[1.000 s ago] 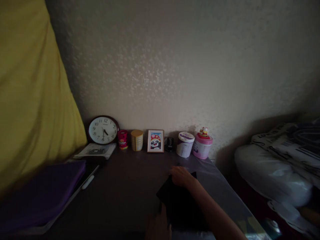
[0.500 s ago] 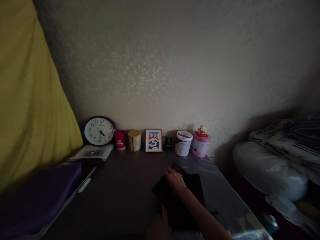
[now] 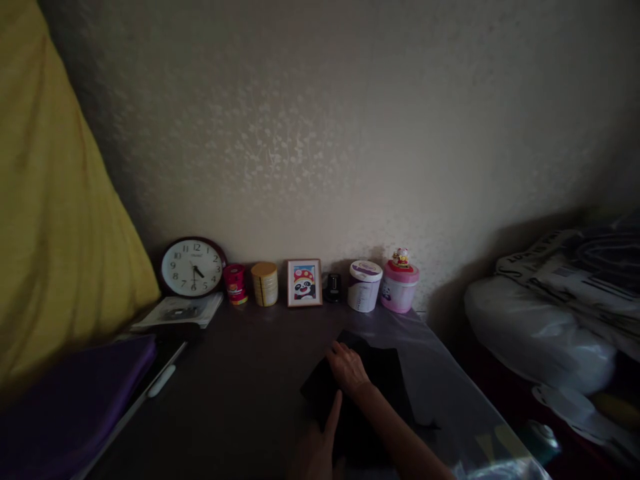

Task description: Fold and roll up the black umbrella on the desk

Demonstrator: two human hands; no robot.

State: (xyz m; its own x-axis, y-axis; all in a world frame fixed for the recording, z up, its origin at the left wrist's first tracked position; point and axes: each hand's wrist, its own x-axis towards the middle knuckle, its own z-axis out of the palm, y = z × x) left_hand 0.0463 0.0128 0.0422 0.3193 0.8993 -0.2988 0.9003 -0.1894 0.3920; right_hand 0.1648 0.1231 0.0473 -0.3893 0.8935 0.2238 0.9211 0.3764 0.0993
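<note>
A piece of black cloth [image 3: 385,373] lies on the dark table in front of me, with a thin strip sticking out at its right side. My right hand [image 3: 347,367] reaches across it, fingers bent and closed on the cloth's upper left part. Lower down, my left hand [image 3: 323,437] is at the cloth's near left side, its thumb stretched up toward my right wrist. Its other fingers are mostly lost in shadow, and I see nothing held in it. What kind of cloth item this is, the darkness hides.
Along the wall stand a clock [image 3: 194,268], a red can [image 3: 235,285], a yellow-lidded can [image 3: 265,285], a framed panda picture [image 3: 305,283], a small black object [image 3: 333,288], a white tub [image 3: 365,287] and a pink-lidded tub [image 3: 399,287]. A purple item [image 3: 85,393] lies left; bags [image 3: 540,333] are piled right.
My left hand has moved up slightly, its thumb now nearer my right wrist. My right hand stays on the cloth. The view has shifted a little.
</note>
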